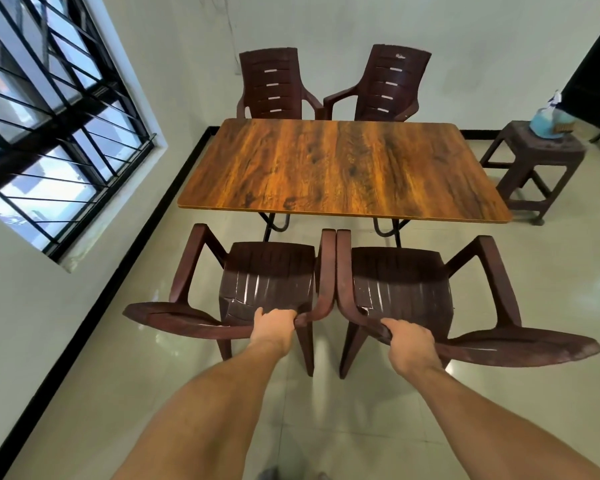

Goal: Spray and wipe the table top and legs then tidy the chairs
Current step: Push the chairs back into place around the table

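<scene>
While the head view is looking down along both forearms, the left hand (274,325) is curling its fingers over the top rim of the left-hand dark brown plastic armchair (271,271). The right hand (413,344) is gripping the backrest rim of the right-hand dark brown plastic armchair (399,275) the same way. Both seats are sitting just ahead of the hands, facing the rectangular wood-grain bench (343,164), whose near edge is lying just beyond them.

Between the hands, the two inner armrests (327,265) are touching or nearly so. Pushing both chairs in together is risking them rubbing, locking and twisting one chair off line. I cannot tell whether the armrests are clearing the bench's underside, so a hard shove could be knocking the top. Beyond the seats, the black metal bench legs (274,223) are crossing where a chair foot might catch. What looks like a crack (234,303) just outward of the left hand's fingers could be widening under pressure.
</scene>
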Tool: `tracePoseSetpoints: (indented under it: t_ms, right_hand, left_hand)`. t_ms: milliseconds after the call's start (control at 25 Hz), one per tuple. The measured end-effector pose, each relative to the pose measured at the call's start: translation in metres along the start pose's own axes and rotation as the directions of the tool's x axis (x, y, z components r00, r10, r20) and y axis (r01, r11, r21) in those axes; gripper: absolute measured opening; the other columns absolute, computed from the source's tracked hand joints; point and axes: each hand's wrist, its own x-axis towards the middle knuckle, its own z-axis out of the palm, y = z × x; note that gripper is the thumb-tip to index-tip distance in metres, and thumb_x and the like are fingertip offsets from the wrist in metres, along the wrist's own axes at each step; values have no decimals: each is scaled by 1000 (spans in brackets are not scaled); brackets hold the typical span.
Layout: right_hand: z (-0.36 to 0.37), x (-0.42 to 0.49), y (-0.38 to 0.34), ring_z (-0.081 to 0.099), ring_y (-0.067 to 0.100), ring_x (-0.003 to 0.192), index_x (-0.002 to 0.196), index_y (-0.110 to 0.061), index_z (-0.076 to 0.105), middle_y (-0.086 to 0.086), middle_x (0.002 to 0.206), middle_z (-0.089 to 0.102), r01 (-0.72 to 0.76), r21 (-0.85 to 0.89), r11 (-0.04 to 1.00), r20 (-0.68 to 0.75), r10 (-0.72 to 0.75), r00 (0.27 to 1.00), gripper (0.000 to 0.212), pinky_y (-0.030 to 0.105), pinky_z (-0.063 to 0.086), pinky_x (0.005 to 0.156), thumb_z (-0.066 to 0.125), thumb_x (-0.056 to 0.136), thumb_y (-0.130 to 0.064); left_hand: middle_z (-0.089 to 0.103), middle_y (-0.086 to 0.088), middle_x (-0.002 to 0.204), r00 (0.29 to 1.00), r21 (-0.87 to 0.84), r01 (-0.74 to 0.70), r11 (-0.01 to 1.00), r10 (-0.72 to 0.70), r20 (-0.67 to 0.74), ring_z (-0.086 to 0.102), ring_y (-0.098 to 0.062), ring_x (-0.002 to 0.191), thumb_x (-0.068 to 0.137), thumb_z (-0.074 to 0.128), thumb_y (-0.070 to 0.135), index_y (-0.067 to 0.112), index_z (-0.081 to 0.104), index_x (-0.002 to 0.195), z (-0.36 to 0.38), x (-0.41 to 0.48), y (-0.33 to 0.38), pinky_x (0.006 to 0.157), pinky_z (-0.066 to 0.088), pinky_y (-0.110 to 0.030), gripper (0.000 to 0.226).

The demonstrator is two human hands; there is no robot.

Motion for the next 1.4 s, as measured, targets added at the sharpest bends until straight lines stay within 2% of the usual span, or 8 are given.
tracePoseSetpoints:
  t_ms: [120, 240, 360, 640, 960, 1160, 1400]
  right_hand:
    - [2, -4, 2, 57, 23, 117, 139, -33, 51, -5, 124, 65, 11, 7, 1000, -21, -10, 1000, 59, 33, 39, 107, 47, 91, 0]
    - [2, -6, 0, 56, 23, 118, 139, -32, 51, -4, 125, 64, 18, 7, 1000, -22, -18, 1000, 58, 34, 36, 109, 47, 91, 0]
    - [0, -6, -2, 57, 21, 116, 135, -31, 53, -3, 123, 64, 26, 1, 1000, -17, -26, 1000, 55, 33, 35, 109, 48, 90, 1]
    - [4, -11, -8, 58, 21, 117, 133, -30, 53, -3, 122, 63, -14, 31, 999, -27, 15, 1000, 47, 37, 33, 112, 43, 95, -3]
    - [5, -16, -11, 55, 21, 121, 136, -30, 51, -3, 125, 62, -35, 21, 999, -31, 35, 999, 48, 38, 31, 115, 43, 96, -3]
    - [6, -20, -11, 57, 22, 119, 139, -29, 48, -2, 127, 62, -29, 1, 1000, -30, 29, 999, 47, 38, 39, 106, 41, 99, -5]
    - [6, -26, -14, 58, 23, 117, 135, -29, 51, -2, 124, 62, -38, 1, 999, -21, 38, 999, 42, 38, 41, 102, 41, 100, -8]
  left_hand:
    - [68, -1, 122, 1000, -16, -13, 1000, 14, 14, 57, -24, 127, 89, 49, -2, 26, 61, 125, 1, -1, 5, 125, 18, -49, 47]
    - [56, -1, 144, 999, -27, -33, 999, 34, 16, 36, -19, 149, 93, 48, -1, 25, 55, 139, 2, -5, 6, 127, 10, -51, 54]
    - [48, -3, 155, 999, -36, -42, 998, 43, 8, 23, -16, 156, 93, 48, -5, 24, 50, 147, 3, -9, 2, 128, 3, -52, 61]
    - [45, -5, 159, 998, -60, -57, 997, 57, 8, 17, -16, 158, 94, 48, -8, 25, 46, 151, 5, -16, -1, 128, -1, -54, 66]
    - [40, -6, 162, 996, -38, -86, 996, 87, 23, 13, -16, 158, 93, 48, -10, 24, 45, 152, 1, -21, -2, 128, -1, -56, 68]
    - [40, -5, 162, 995, -41, -91, 995, 92, 34, 11, -15, 159, 93, 47, -11, 25, 46, 150, 2, -24, -4, 127, -4, -56, 67]
    - [44, -3, 159, 995, -27, -94, 995, 95, 32, 11, -15, 159, 93, 48, -11, 25, 48, 149, 3, -28, -6, 125, -8, -59, 67]
